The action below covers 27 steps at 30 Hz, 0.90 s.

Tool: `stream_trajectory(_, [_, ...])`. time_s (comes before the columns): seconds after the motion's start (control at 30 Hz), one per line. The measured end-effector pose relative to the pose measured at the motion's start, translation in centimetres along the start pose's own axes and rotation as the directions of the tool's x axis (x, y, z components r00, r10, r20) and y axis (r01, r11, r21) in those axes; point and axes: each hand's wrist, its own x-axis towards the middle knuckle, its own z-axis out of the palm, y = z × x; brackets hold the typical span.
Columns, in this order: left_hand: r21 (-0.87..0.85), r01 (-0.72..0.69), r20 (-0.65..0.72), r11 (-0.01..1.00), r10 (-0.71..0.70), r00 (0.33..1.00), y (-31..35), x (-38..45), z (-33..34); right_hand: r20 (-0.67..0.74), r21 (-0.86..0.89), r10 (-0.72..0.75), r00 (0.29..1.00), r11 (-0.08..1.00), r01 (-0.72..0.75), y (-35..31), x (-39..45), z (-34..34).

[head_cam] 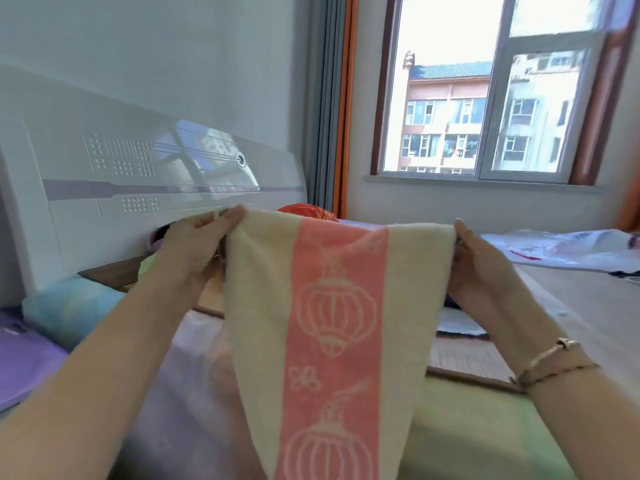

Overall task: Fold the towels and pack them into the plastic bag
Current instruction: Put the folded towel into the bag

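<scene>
A cream towel (263, 306) with a pink lantern-patterned stripe down its middle hangs in the air in front of me, above the bed. My left hand (197, 240) pinches its upper left corner and my right hand (481, 261) pinches its upper right corner, so the top edge is stretched between them. The towel's lower end runs out of the frame. A white plastic bag (568, 249) with red print lies flat on the bed at the right.
A white headboard (138, 174) stands at the left, with a blue-green pillow (69, 306) below it. A purple sheet (24, 362) covers the near left. Orange cloth (311, 211) lies behind the towel. A window (485, 91) fills the far wall.
</scene>
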Motion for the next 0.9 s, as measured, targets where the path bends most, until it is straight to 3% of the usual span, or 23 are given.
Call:
stream_trajectory(0.23, [-0.107, -0.088, 0.109, 0.990, 0.100, 0.989, 5.8, -2.1, 2.6, -0.067, -0.212, -0.219, 0.973, 0.956, 0.200, -10.3, -3.1, -1.5])
stream_trajectory(0.47, [-0.206, -0.094, 0.110, 0.974, 0.118, 0.987, 7.8, -2.4, 4.3, 0.024, -0.296, -0.372, 0.928, 0.884, 0.362, -13.1, -5.1, -2.7])
stream_trajectory(0.57, [-0.116, -0.027, 0.141, 0.993, 0.043, 0.989, 5.2, -0.1, 4.9, -0.078, -0.440, -0.393, 0.916, 0.838, 0.322, -11.0, -2.9, -3.6])
stream_trajectory(0.7, [0.048, 0.093, 0.136, 0.994, -0.099, 0.986, -2.0, 3.6, 5.5, -0.195, -0.583, -0.319, 0.927, 0.798, 0.152, -5.7, 2.4, -5.5])
stream_trajectory(0.8, [0.152, 0.099, 0.151, 0.983, -0.122, 0.981, -8.0, 5.8, 5.8, -0.233, -0.668, -0.301, 0.925, 0.740, 0.073, -1.1, 6.2, -7.4])
stream_trajectory(0.87, [0.381, 0.074, 0.178, 0.922, -0.152, 0.972, -12.0, 6.6, 6.2, -0.244, -0.684, -0.263, 0.934, 0.729, 0.027, 2.1, 7.6, -8.6])
stream_trajectory(0.9, [0.554, 0.064, 0.177, 0.830, -0.192, 0.965, -13.8, 6.6, 6.4, -0.236, -0.681, -0.215, 0.948, 0.732, -0.003, 3.7, 7.8, -9.1])
